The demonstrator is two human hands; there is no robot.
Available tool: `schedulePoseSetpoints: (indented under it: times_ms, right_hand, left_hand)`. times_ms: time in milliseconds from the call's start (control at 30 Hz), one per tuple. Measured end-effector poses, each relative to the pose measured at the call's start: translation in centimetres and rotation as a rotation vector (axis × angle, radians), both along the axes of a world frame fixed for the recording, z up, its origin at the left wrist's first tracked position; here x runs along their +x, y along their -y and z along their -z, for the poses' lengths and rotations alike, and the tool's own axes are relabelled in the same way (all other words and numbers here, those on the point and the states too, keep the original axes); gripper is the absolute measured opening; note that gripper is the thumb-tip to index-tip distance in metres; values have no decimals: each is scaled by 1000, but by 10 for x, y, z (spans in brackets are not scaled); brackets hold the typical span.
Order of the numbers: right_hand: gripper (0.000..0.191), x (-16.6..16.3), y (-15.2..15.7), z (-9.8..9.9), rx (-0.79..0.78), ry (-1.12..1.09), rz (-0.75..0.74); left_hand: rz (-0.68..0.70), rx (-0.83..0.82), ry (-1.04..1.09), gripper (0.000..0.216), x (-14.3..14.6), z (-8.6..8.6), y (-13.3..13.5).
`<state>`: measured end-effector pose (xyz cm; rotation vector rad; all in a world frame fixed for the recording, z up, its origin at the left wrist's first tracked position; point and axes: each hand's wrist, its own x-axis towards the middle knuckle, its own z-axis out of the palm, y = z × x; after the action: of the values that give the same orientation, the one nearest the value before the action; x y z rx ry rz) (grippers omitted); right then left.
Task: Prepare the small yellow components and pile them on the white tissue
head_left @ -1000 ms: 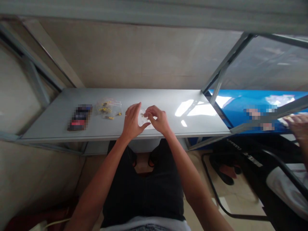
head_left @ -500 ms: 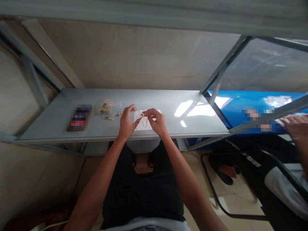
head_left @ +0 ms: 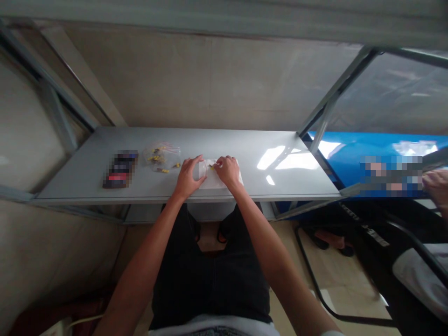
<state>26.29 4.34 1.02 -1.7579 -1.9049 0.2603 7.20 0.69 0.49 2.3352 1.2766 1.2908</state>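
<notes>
My left hand [head_left: 190,177] is curved, with thumb and fingertips on opposite edges of what looks like a small clear plastic bag [head_left: 202,171] with a faint pinkish line. Close by on the right, my right hand [head_left: 227,171] pinches a small yellow-and-dark part [head_left: 212,166]; its exact kind is too small to make out. Beneath both hands lies a white paper or cloth sheet [head_left: 219,184]. A larger clear zip bag [head_left: 168,156] of similar yellow-and-black parts rests to the left, with loose parts [head_left: 163,171] beside it.
A blurred-out dark and red item [head_left: 120,170] lies on the left of the grey table [head_left: 84,182]. Metal frame posts [head_left: 320,114] rise at both ends. On the right are a blue table [head_left: 346,149], a chair frame [head_left: 308,270] and another person's hand [head_left: 436,184].
My hands have drawn slightly apart. The right fingers now close around the small part, which sits nearer to them. The whole view has shifted a little.
</notes>
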Motion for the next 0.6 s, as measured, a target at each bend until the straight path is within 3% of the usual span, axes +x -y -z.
schedulePoseSetpoints:
  times_ms: [167,367,600]
  right_hand:
    - [18,-1,7,-6,29,-72,-24]
    - [9,-9,25,-21,88,-321,-312]
    - [19,-12,16,-18,87,-350,-328]
  left_hand:
    - [13,9,22,76,-2,4,-2]
    - [54,7,114,78,-5,9,-6]
    - [42,-24,154,77,-5,7,-4]
